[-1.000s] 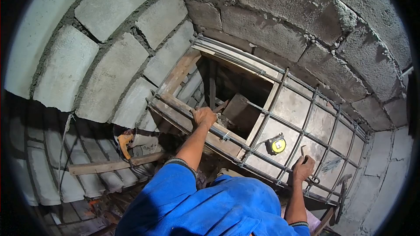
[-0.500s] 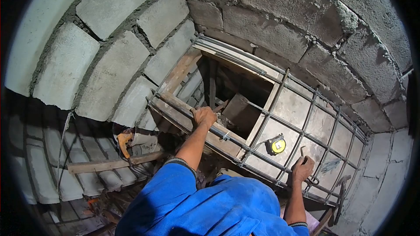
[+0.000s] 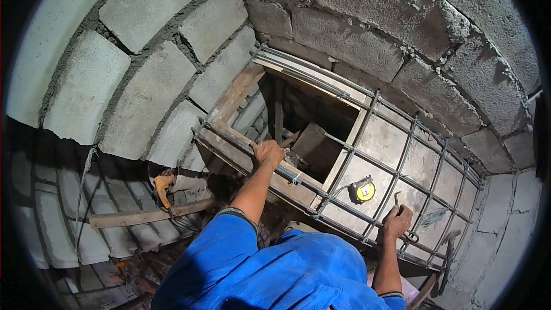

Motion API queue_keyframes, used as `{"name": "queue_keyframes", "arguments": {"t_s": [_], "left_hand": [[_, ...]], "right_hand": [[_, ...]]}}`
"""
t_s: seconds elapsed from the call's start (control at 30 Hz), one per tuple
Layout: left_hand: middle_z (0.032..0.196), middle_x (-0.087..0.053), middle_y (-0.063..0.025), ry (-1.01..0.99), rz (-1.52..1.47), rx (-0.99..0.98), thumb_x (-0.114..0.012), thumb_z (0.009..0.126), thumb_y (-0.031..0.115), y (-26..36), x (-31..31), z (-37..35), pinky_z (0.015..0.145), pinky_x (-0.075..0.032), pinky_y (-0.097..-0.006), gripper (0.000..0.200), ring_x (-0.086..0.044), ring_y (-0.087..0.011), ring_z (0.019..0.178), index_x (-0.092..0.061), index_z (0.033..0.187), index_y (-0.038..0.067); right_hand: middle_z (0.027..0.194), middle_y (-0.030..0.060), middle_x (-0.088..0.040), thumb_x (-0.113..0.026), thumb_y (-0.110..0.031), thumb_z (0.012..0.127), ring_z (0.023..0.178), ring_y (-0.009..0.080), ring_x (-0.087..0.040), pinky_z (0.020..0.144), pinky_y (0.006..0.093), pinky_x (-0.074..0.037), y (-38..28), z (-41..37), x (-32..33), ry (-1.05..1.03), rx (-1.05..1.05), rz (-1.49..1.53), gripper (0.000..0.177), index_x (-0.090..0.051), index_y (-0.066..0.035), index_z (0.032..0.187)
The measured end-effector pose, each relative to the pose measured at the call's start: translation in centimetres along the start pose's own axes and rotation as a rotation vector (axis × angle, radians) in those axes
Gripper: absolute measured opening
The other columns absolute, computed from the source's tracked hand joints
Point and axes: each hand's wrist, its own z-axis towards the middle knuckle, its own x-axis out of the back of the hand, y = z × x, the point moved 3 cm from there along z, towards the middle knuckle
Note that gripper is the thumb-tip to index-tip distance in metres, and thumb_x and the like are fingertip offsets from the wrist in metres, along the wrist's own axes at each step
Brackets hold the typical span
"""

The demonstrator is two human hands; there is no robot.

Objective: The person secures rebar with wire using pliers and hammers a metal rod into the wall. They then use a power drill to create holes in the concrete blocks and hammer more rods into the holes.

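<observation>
My left hand point(image 3: 268, 152) is closed round the rebar point(image 3: 304, 181) along the near edge of the wooden frame, beside the dark opening. On the right, my right hand point(image 3: 397, 221) is closed on a thin metal hook tool point(image 3: 396, 198), its curved tip pointing up and its looped end showing below the hand. This hand rests by the near bars of the rebar grid point(image 3: 392, 179). A yellow and black tape measure point(image 3: 363, 190) lies on the board under the grid, between my hands.
Block walls rise at the left point(image 3: 149, 86) and far side point(image 3: 356, 34). A hammer point(image 3: 447, 258) hangs over the grid's right end. An orange-handled tool point(image 3: 163, 188) and a wooden plank point(image 3: 143, 216) are at the lower left. Wood pieces point(image 3: 313, 143) show inside the opening.
</observation>
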Motion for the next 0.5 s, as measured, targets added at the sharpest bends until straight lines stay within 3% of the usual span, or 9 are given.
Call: {"name": "queue_keyframes", "arguments": {"t_s": [0.5], "left_hand": [[0.111, -0.074, -0.0117, -0.022, 0.007, 0.013, -0.071, 0.083, 0.041, -0.02, -0.28, 0.16, 0.107, -0.033, -0.0495, 0.036, -0.06, -0.0287, 0.119, -0.079, 0.1, 0.011]], "right_hand": [[0.118, 0.011, -0.062, -0.067, -0.027, 0.09, 0.115, 0.0313, -0.057, 0.094, 0.0482, -0.043, -0.1, 0.02, 0.18, -0.01, -0.003, 0.012, 0.031, -0.066, -0.006, 0.113]]}}
